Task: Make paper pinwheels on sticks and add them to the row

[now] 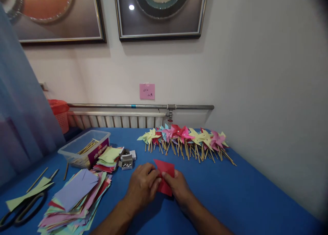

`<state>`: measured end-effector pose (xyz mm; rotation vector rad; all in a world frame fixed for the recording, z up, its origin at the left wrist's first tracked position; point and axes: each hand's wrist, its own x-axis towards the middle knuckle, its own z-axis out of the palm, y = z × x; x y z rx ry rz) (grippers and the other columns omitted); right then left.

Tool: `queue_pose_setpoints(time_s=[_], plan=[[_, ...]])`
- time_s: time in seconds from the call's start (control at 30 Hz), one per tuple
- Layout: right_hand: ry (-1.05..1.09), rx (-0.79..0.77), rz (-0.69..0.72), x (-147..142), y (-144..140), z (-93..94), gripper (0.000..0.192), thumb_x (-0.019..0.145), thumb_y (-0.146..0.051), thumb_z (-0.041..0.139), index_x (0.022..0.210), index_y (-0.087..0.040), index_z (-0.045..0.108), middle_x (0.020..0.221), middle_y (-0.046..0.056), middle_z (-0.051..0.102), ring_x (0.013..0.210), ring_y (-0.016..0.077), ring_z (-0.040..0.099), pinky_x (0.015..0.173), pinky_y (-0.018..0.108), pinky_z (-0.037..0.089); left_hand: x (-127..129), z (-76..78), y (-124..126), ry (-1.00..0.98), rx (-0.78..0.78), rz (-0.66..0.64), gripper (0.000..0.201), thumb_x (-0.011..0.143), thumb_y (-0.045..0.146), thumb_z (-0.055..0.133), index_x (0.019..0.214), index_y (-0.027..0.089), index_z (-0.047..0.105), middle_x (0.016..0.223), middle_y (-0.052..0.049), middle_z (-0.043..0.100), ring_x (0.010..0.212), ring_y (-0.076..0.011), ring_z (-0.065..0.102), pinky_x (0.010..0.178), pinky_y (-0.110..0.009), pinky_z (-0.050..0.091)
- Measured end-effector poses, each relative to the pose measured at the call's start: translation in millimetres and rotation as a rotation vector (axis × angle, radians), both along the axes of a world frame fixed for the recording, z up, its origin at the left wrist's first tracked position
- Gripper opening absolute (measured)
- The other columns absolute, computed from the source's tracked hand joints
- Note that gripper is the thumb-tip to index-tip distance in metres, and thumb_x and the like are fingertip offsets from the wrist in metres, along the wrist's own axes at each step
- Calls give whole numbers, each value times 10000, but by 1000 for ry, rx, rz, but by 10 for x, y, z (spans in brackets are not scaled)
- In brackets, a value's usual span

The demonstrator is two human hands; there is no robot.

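A piece of red paper (pixel 167 168) is held up between my two hands, above the blue table. It looks partly folded, with one corner pointing up to the left. My left hand (pixel 143 183) has its fingers closed on the paper's left side. My right hand (pixel 179 187) grips the right side, the thumb lying across the paper's face. The fingers behind the sheet are hidden. Beyond my hands lies a row of finished paper pinwheels (pixel 184 135) on thin sticks. Left of my hands are small boxes of metal pins (pixel 126 164).
Left on the blue cloth (pixel 220 200) lie a stack of coloured paper (pixel 77 190), a smaller pile of cut sheets (pixel 110 156), black-handled scissors (pixel 30 211) and a plastic tub (pixel 73 147) of sticks. A wall with a radiator (pixel 115 118) closes off the back.
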<state>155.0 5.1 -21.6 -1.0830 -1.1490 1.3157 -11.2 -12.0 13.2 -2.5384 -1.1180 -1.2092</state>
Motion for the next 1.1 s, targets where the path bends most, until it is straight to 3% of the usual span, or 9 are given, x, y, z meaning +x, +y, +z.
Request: queue_pose_setpoints(time_s=[0.13,0.23,0.33,0.47,0.67,1.1], plan=[[-95,105,-42,3,-46,69,336,754,-496,725,850,-174,732,770,52,764,675,223,657,630,309,499,11,3,40,-339,-436,-11,191,902,266,548,949,187,716,867,-63,679,815,-190,609,731,-304,443],[-179,152,-89,0,-83,97,296,787,-484,691,790,-188,706,719,37,735,628,203,618,584,292,462,37,-41,131,-653,-831,-36,239,811,382,631,849,159,709,730,-32,663,648,-159,573,608,-269,408],[-237,171,-83,0,-92,88,289,812,-473,661,744,-192,663,673,24,700,595,184,584,554,279,431,64,-92,203,-869,-1060,-136,306,663,437,738,730,146,671,599,3,620,520,-116,495,539,-244,351],[-228,175,-47,-4,-86,79,288,819,-467,647,747,-188,653,691,30,704,611,190,592,564,287,442,83,-116,220,-960,-1132,-166,324,562,409,807,621,159,610,499,42,559,457,-82,424,507,-226,294],[-115,136,50,-34,-118,161,281,795,-432,672,894,-175,729,753,46,748,698,239,665,635,327,504,89,-120,206,-1015,-1144,-148,325,567,408,803,613,156,603,508,34,579,466,-83,444,525,-228,315],[-168,99,-4,-15,-87,163,288,776,-412,667,875,-147,720,723,43,739,653,214,652,588,295,497,95,-54,161,-1016,-1209,-176,363,548,437,805,621,166,575,505,49,548,468,-80,405,523,-232,285]])
